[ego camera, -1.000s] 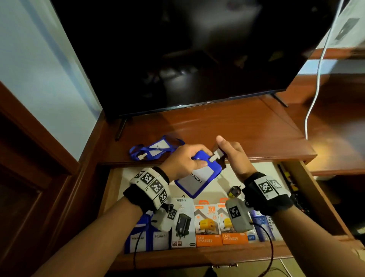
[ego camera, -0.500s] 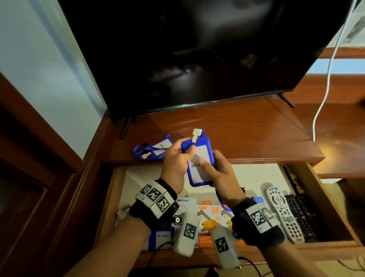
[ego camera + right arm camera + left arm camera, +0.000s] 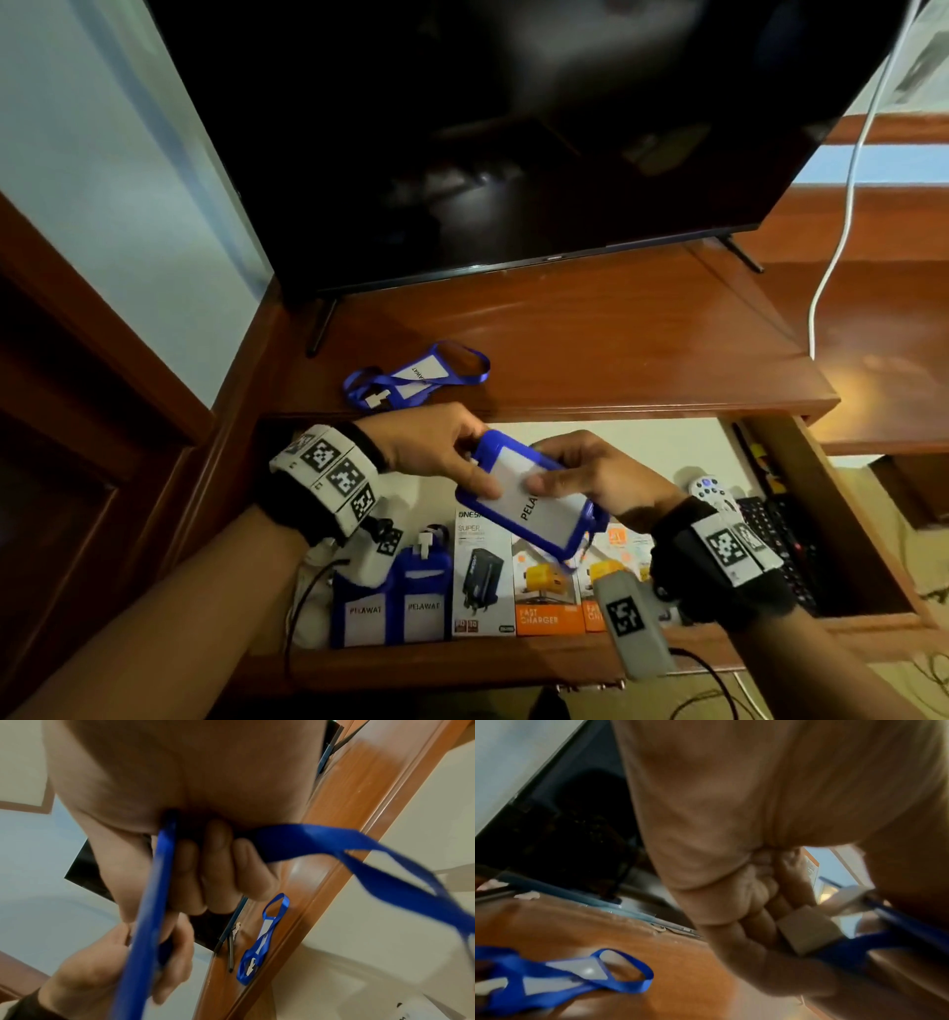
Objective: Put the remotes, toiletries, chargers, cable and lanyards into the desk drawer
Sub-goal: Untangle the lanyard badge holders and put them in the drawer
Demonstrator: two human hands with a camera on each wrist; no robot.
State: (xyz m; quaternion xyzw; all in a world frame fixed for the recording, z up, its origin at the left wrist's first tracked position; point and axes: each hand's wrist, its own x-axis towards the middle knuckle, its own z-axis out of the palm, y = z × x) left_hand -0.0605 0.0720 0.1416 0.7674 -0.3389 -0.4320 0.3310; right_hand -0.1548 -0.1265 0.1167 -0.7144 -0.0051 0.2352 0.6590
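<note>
Both hands hold a blue lanyard badge holder [image 3: 529, 501] with a white "PELAWAT" card, tilted above the open drawer [image 3: 513, 663]. My left hand [image 3: 436, 452] pinches its upper left end; my right hand [image 3: 585, 475] grips its right side, thumb on the card. In the right wrist view its blue strap [image 3: 359, 860] trails from under the fingers. Another blue lanyard [image 3: 416, 377] lies on the desk top. Two badge holders [image 3: 393, 598], charger boxes [image 3: 513, 580] and remotes [image 3: 719, 496] lie in the drawer.
A large dark TV [image 3: 488, 128] stands on the wooden desk top [image 3: 590, 339] behind the drawer. A white cable [image 3: 842, 216] hangs down at the right. A wooden panel and pale wall rise on the left.
The badge holder came down from upright over the desk edge to tilted low over the drawer. Both hands moved down and toward me with it.
</note>
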